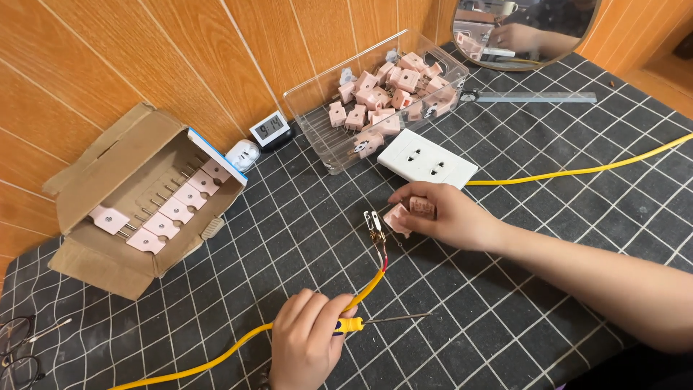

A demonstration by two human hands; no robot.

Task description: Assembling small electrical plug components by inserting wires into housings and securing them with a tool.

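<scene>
Left hand (307,339): fingers closed round yellow cable (216,355) and screwdriver (382,319), steadying the stripped, pronged end (374,224) upward. Right hand (444,213): fingers pinching pink plug shell (404,214) beside those prongs. Nearby: white socket (427,160), clear bin (317,133) of plugs, cardboard box (108,180).

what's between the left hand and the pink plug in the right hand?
In the head view, the yellow cable runs from the left hand up to stripped wires with metal prongs beside the pink plug in the right hand; otherwise bare grid mat.
</scene>
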